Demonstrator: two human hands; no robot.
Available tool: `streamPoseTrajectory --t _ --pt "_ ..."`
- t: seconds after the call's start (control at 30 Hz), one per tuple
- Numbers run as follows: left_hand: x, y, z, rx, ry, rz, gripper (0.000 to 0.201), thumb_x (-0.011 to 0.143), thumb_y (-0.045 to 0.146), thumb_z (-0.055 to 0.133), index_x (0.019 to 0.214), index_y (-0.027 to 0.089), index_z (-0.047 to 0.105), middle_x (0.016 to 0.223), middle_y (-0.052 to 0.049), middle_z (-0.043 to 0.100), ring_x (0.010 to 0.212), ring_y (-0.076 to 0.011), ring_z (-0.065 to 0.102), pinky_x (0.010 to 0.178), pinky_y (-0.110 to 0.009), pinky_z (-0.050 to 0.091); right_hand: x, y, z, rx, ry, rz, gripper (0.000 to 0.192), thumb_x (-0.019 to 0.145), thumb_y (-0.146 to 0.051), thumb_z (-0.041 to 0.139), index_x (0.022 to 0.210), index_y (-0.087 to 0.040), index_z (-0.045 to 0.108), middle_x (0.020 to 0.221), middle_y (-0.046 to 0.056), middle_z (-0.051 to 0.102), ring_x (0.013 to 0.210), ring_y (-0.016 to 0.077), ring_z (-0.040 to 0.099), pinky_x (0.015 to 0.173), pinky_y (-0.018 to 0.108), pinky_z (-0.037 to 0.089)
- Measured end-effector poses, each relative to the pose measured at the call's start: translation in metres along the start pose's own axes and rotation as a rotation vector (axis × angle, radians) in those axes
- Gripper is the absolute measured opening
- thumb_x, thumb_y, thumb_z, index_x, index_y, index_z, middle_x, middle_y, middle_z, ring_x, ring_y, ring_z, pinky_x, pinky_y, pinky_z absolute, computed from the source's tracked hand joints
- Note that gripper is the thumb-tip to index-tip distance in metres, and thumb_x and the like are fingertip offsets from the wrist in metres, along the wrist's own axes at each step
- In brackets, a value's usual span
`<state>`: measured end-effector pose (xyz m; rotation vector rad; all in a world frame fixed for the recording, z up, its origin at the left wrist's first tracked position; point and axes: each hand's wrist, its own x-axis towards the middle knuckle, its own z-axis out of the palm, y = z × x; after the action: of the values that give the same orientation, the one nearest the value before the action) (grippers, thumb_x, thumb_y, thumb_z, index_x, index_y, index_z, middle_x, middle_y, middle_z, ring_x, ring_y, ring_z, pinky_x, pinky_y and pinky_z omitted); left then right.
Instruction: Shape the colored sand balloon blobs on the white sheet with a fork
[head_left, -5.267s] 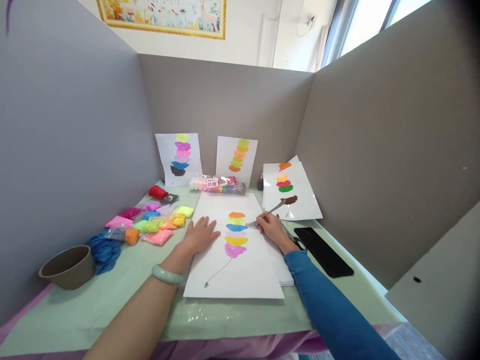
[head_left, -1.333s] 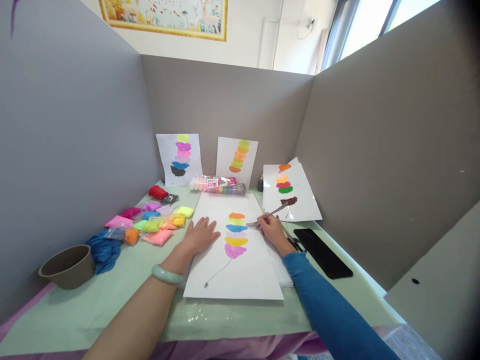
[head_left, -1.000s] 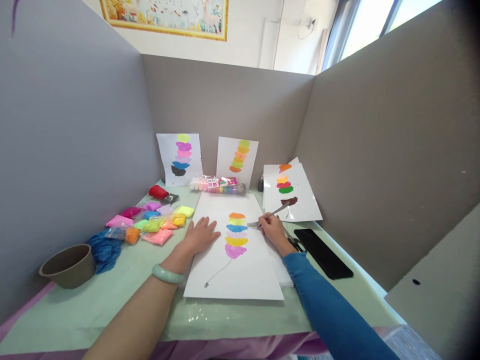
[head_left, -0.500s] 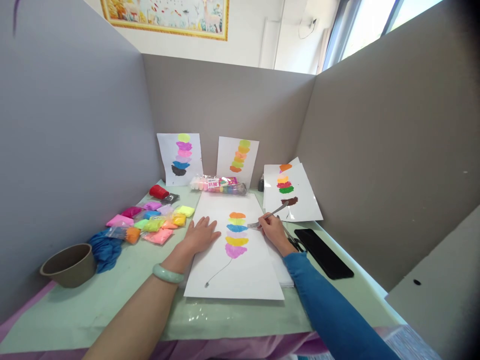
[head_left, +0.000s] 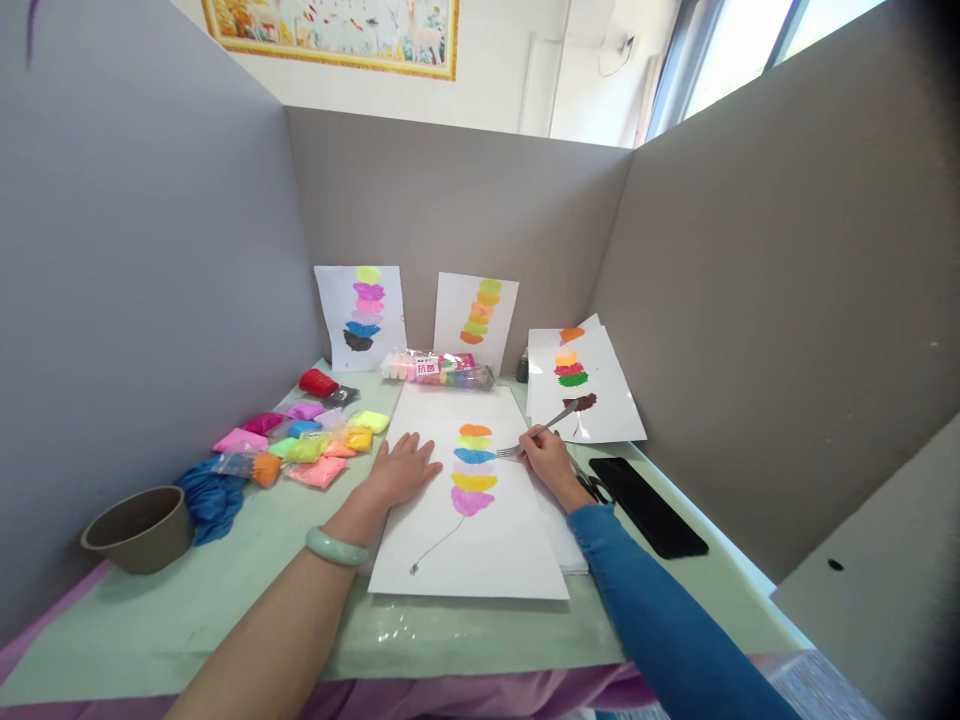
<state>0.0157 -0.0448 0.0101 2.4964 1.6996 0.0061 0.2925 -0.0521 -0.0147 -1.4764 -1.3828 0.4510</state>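
Observation:
A white sheet of paper [head_left: 420,560] lies in front of me, bearing a column of coloured clay patches: orange, yellow-green, blue, pale lilac, yellow and purple. From the purple patch [head_left: 472,500] a thin drawn line curls down to a small dark knot. My left hand [head_left: 405,468] rests flat on the sheet's left side, fingers spread, holding nothing. In my right hand [head_left: 546,456] a metal fork [head_left: 556,417] is gripped, its handle pointing up and right. The tines are beside the right end of the blue patch [head_left: 474,456]; whether they touch it I cannot tell.
Several bagged clay pieces [head_left: 307,449] lie at left, near a blue cloth [head_left: 212,500] and a brown bowl [head_left: 142,530]. Right of my hand are scissors [head_left: 594,487] and a black phone-like slab [head_left: 649,507]. Finished-looking sheets [head_left: 381,350] lean at the back behind a clear-wrapped pack [head_left: 436,370].
Almost nothing differs. The fork's tines have shifted very slightly to the right; both hands stay in place.

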Motion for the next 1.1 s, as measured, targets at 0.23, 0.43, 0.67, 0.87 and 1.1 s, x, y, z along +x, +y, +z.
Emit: streamPoseTrajectory --t 0.23,0.43,0.67,0.87,1.1 --pt "-0.0009 0.0005 -0.0010 0.000 -0.003 0.000 0.059 0.095 0.053 0.024 0.145 0.024 0.033 0.157 -0.012 0.019 0.145 -0.0270 0.012 0.112 -0.056 0.013 -0.0001 0.0009 -0.0002 0.025 0.003 0.003 0.013 0.075 -0.033 0.048 0.070 -0.021 0.054 0.054 -0.001 0.063 0.053 0.0164 0.060 0.058 0.026 0.045" --pt "-0.0004 -0.0001 0.0000 -0.010 0.000 0.001 0.060 0.095 0.054 0.024 0.146 0.023 0.033 0.157 -0.013 0.019 0.145 -0.0275 0.012 0.112 -0.056 0.012 -0.0003 -0.0012 -0.0007 -0.013 -0.004 0.009 0.013 0.074 -0.032 0.049 0.070 -0.021 0.054 0.056 0.000 0.064 0.055 0.0167 0.061 0.060 0.026 0.046" --pt "0.0005 -0.0005 0.0007 0.002 -0.002 0.003 0.059 0.095 0.053 0.024 0.146 0.023 0.032 0.157 -0.012 0.019 0.145 -0.0274 0.012 0.112 -0.057 0.012 -0.0007 -0.0015 0.0006 -0.035 -0.004 -0.023 0.013 0.075 -0.032 0.049 0.070 -0.021 0.054 0.057 0.000 0.065 0.056 0.0170 0.062 0.059 0.026 0.046" --pt "0.0004 -0.0010 0.0012 0.003 0.003 0.007 0.061 0.095 0.054 0.023 0.146 0.023 0.032 0.157 -0.013 0.020 0.145 -0.0273 0.012 0.112 -0.056 0.013 0.0005 0.0017 0.0016 0.011 0.001 -0.015 0.013 0.075 -0.033 0.050 0.070 -0.021 0.053 0.057 -0.001 0.064 0.053 0.0168 0.062 0.057 0.026 0.045" --pt "0.0002 -0.0006 0.0013 -0.011 0.004 0.003 0.060 0.095 0.053 0.024 0.146 0.023 0.032 0.157 -0.013 0.019 0.145 -0.0277 0.012 0.112 -0.056 0.012 0.0012 0.0043 0.0015 0.001 0.013 -0.031 0.012 0.075 -0.031 0.050 0.070 -0.021 0.054 0.056 -0.001 0.064 0.052 0.0165 0.060 0.056 0.025 0.045"
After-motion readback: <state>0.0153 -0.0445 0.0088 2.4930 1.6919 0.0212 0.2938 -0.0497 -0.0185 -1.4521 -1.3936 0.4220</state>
